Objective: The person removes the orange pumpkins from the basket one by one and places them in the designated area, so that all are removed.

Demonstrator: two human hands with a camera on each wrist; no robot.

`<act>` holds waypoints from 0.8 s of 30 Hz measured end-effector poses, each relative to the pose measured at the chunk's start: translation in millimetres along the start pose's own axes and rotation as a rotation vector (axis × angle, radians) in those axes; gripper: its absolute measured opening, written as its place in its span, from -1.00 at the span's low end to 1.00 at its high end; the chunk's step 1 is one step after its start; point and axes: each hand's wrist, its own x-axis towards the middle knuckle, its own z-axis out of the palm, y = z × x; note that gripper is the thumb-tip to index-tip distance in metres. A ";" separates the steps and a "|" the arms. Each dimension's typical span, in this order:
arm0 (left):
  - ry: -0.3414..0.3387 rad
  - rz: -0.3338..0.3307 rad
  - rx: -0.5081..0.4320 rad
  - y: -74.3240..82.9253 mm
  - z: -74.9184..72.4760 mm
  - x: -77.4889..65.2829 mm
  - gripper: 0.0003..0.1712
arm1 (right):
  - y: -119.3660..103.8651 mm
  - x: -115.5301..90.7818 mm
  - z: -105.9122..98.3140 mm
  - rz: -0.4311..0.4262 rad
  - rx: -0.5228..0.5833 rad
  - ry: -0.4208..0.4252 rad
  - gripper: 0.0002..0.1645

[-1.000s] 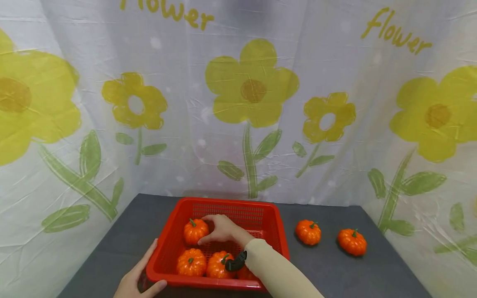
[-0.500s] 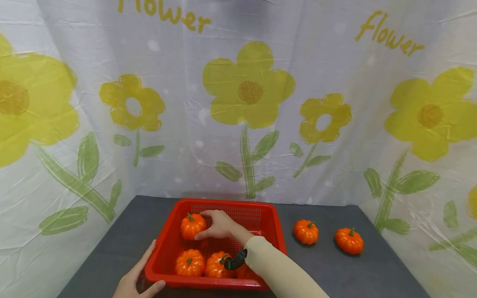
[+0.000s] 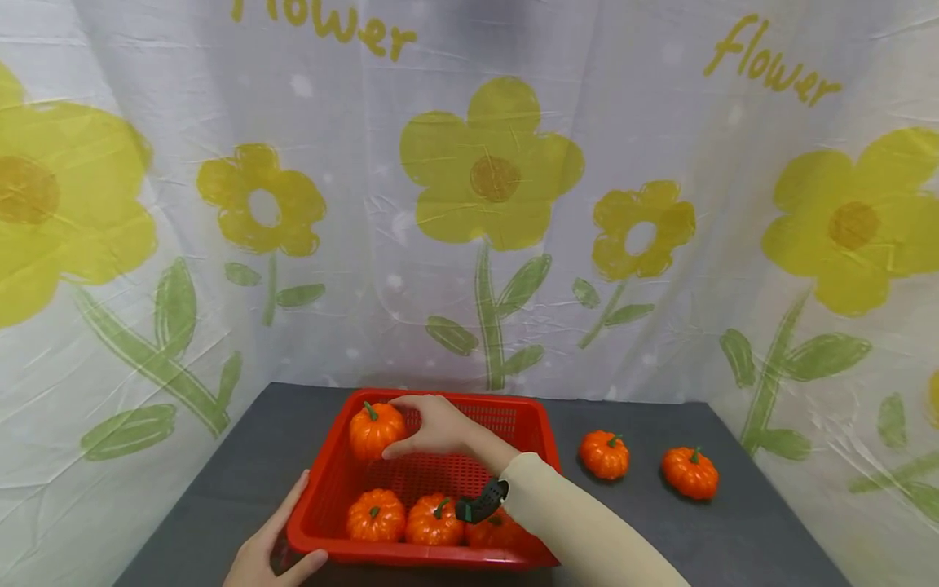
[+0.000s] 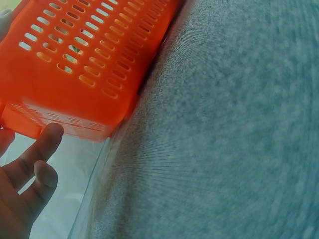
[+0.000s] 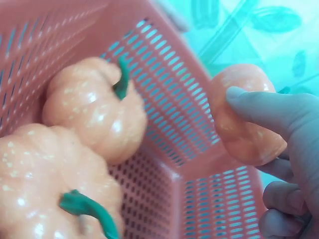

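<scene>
My right hand (image 3: 433,428) pinches a small orange pumpkin (image 3: 375,430) between thumb and fingers, high at the far left inside the red plastic basket (image 3: 425,556). In the right wrist view the thumb presses the side of that pumpkin (image 5: 244,134), level with the basket's top edge. At the basket's near left corner rests my left hand (image 3: 267,538), fingers straight along the left side and thumb at the front rim. Along the basket's near side sit several pumpkins, among them one at the left (image 3: 376,515) and a middle one (image 3: 434,520); another is partly behind my right wrist.
Right of the basket, two more pumpkins (image 3: 605,455) (image 3: 690,473) lie on the dark table (image 3: 631,530). A white cloth with yellow flowers (image 3: 491,179) hangs around the table's back and sides.
My right hand has lifted the pumpkin from low in the basket up to about rim height, slightly left and back. The left hand has stayed at the corner.
</scene>
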 end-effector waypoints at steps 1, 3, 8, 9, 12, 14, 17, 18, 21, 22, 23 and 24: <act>0.001 0.000 0.006 0.3 -0.4 0.0 0.13 | -1.1 -2.1 -4.0 0.000 0.008 0.005 0.00; 0.003 0.002 0.014 0.9 -0.9 -0.1 0.13 | -1.5 -6.4 -11.4 -0.004 0.017 0.022 0.00; 0.000 -0.004 -0.006 1.8 -0.1 -0.8 0.13 | 3.2 -23.8 -29.2 0.003 0.070 0.064 0.00; 0.001 -0.004 -0.013 1.9 0.4 -1.0 0.13 | 5.5 -27.5 -32.4 0.003 0.085 0.073 -0.01; 0.010 0.016 -0.031 1.1 1.9 -1.5 0.13 | 12.9 -38.8 -42.3 0.003 0.140 0.099 -0.04; 0.012 0.025 -0.037 0.6 2.3 -1.5 0.13 | 18.9 -46.1 -48.9 -0.002 0.175 0.117 -0.05; 0.010 0.026 -0.039 0.1 2.4 -0.9 0.14 | 27.7 -57.9 -59.3 -0.005 0.240 0.136 -0.07; 0.010 0.023 -0.036 0.1 2.4 -0.6 0.14 | 30.5 -62.3 -62.8 -0.002 0.262 0.144 -0.07; 0.008 0.017 -0.034 -0.3 2.1 0.1 0.15 | 39.9 -75.5 -72.3 0.012 0.318 0.167 -0.07; 0.008 0.016 -0.032 -0.4 1.8 0.1 0.15 | 43.0 -80.2 -75.4 0.018 0.328 0.177 -0.07; 0.009 0.018 -0.029 -0.5 1.5 0.2 0.15 | 46.0 -85.0 -78.7 0.025 0.339 0.186 -0.06; 0.010 0.021 -0.025 -0.6 0.9 0.1 0.15 | 49.6 -89.9 -81.7 0.031 0.350 0.198 -0.06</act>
